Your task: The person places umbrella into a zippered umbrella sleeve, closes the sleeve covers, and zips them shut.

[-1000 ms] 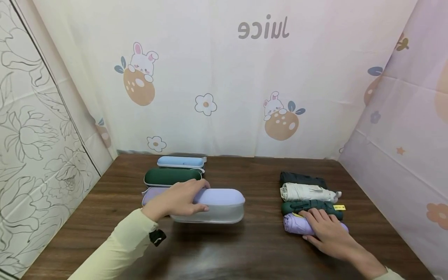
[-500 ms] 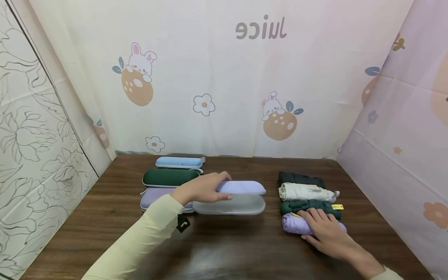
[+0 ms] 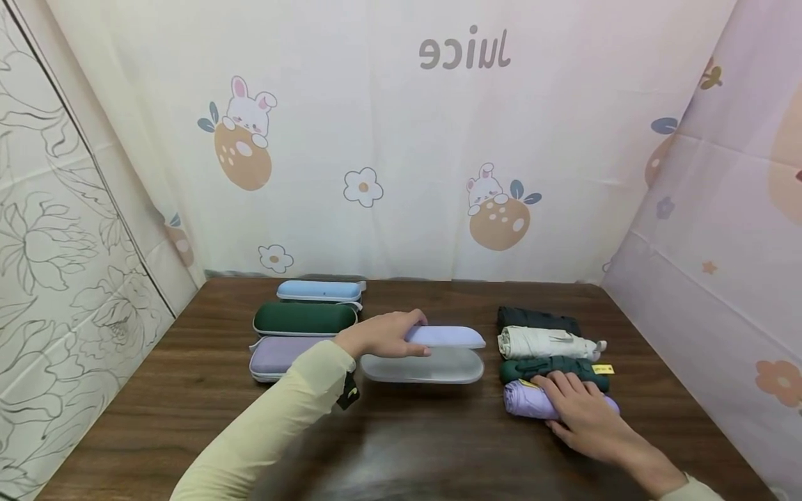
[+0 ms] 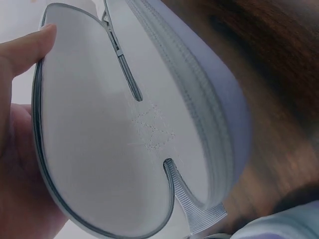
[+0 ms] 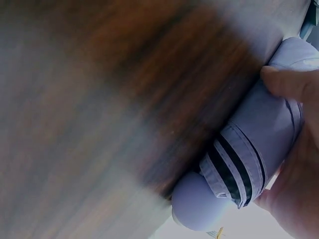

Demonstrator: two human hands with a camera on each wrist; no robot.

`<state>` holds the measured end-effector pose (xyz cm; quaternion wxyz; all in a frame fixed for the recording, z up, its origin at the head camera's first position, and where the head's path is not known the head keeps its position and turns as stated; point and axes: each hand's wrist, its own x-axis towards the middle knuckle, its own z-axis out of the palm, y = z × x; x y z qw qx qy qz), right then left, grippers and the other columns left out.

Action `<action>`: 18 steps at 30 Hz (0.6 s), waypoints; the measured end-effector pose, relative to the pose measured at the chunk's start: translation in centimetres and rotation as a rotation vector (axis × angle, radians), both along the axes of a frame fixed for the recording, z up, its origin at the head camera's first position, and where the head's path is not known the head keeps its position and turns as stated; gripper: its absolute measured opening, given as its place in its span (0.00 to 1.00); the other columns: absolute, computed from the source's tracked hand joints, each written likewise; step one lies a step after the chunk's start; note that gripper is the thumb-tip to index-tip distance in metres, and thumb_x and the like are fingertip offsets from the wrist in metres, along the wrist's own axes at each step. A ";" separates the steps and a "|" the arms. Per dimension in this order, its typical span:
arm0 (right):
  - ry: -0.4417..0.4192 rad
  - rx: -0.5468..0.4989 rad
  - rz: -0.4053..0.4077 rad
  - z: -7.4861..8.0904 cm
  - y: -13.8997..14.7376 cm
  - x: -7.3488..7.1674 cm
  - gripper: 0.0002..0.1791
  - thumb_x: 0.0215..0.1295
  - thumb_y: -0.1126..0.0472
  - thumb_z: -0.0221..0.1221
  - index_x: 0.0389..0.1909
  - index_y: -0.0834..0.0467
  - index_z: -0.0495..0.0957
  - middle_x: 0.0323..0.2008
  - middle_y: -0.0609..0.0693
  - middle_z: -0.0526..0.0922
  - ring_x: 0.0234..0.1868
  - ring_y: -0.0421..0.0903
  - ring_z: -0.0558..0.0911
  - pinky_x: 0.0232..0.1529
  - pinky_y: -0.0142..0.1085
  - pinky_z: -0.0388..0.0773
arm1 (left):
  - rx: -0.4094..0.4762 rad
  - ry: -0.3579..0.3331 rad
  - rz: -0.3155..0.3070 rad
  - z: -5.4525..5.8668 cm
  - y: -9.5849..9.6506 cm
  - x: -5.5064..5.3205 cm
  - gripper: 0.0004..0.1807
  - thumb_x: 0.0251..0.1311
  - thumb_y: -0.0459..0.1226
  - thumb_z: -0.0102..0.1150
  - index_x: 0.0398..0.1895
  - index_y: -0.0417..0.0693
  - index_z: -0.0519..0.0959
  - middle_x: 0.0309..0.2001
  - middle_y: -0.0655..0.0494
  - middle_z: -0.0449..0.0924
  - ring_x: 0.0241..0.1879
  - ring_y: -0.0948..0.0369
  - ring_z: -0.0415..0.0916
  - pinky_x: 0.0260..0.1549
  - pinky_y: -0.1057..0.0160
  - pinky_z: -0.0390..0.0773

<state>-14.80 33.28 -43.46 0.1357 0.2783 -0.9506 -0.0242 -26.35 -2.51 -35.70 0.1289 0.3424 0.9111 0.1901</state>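
An open lavender zip case [image 3: 422, 367] with a pale lining is held by its lid in my left hand [image 3: 383, 335], above the middle of the table. In the left wrist view the case's lining [image 4: 94, 124], zipper and stitched hinge show, and the thumb presses the lid's rim. My right hand [image 3: 585, 416] grips a folded lavender umbrella [image 3: 526, 401], which lies at the front of a row of umbrellas. In the right wrist view the umbrella [image 5: 259, 134] shows its dark-striped strap and round handle end, with the thumb along its side.
Behind the lavender umbrella lie a dark green umbrella [image 3: 520, 371] with a yellow tag, a white umbrella [image 3: 539, 342] and a black umbrella [image 3: 532, 320]. Shut cases stand at left: purple [image 3: 282, 355], dark green [image 3: 303, 318] and light blue [image 3: 319, 290]. A patterned curtain backs the wooden table [image 3: 413, 445].
My left hand has carried the lavender case rightward, away from the purple case, and its lid now stands wider apart from the base. The right hand has stayed on the lavender umbrella.
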 end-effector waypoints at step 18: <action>0.078 -0.046 0.041 -0.1 0.2 0.0 0.35 0.42 0.56 0.74 0.50 0.62 0.69 0.41 0.50 0.73 0.42 0.48 0.74 0.34 0.44 0.72 | 0.029 -0.118 0.055 -2.0 -0.3 -0.6 0.31 0.56 0.58 0.60 0.58 0.54 0.69 0.51 0.55 0.76 0.44 0.61 0.72 0.46 0.56 0.74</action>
